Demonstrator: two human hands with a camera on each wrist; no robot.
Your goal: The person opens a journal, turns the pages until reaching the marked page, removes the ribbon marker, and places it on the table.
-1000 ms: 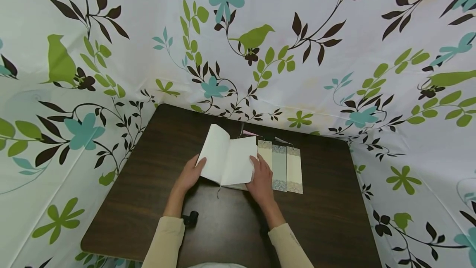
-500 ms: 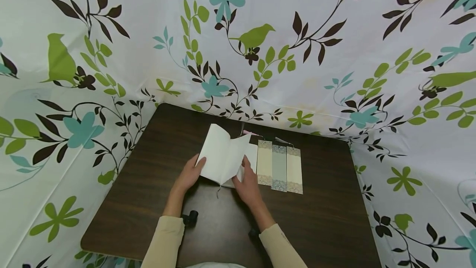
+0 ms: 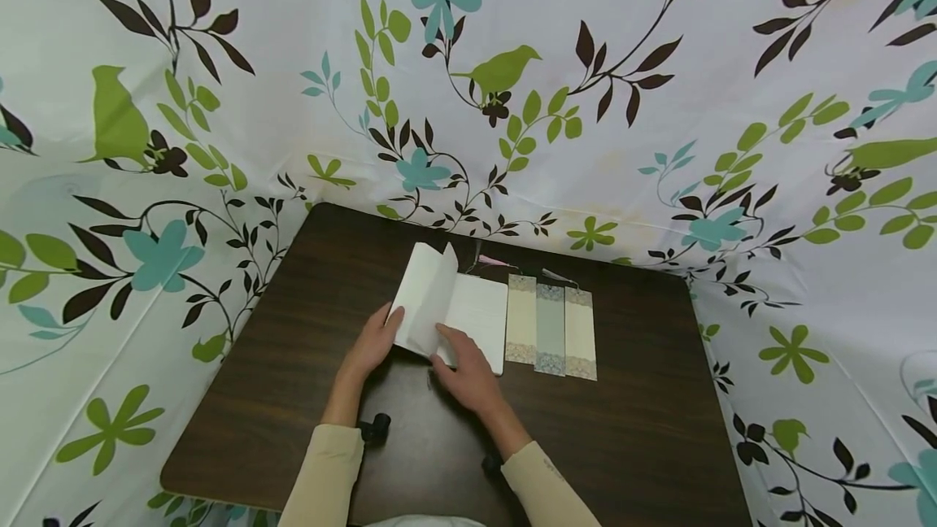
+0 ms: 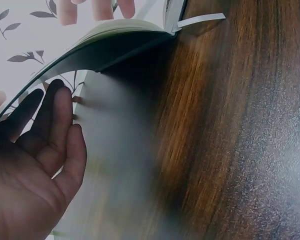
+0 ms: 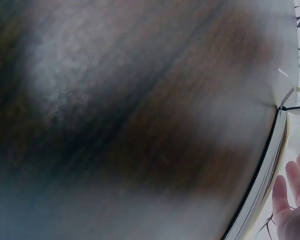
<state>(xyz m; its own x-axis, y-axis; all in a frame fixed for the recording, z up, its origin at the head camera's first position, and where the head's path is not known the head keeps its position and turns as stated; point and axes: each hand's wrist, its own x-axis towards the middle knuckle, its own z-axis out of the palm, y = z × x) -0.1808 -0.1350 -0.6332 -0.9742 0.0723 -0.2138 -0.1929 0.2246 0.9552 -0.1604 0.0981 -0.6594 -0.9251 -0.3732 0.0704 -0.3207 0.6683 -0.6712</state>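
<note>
An open notebook (image 3: 479, 307) with white pages and a dark cover (image 4: 125, 52) lies on the table, its left half raised. My left hand (image 3: 372, 346) grips that half at the outer edge, thumb on the page and fingers beneath the cover. A lifted page (image 3: 437, 299) leans over toward the left side. Low by the spine, my right hand (image 3: 468, 371) has its fingertips at this page. In the right wrist view its fingers (image 5: 296, 177) are extended over the white paper. A thin ribbon (image 4: 202, 20) hangs from the bottom of the spine.
Right of the notebook lie a cream bookmark (image 3: 521, 320), a grey-blue one (image 3: 550, 332) and another cream bookmark (image 3: 581, 336). Tassels, one of them pink (image 3: 496, 262), stretch behind them. Patterned fabric (image 3: 512, 193) hangs beyond the back edge of the dark wooden table (image 3: 629, 429).
My right hand has moved left from the notebook's right edge to the spine, carrying pages over leftward and uncovering the right-hand page. My left hand keeps its grip.
</note>
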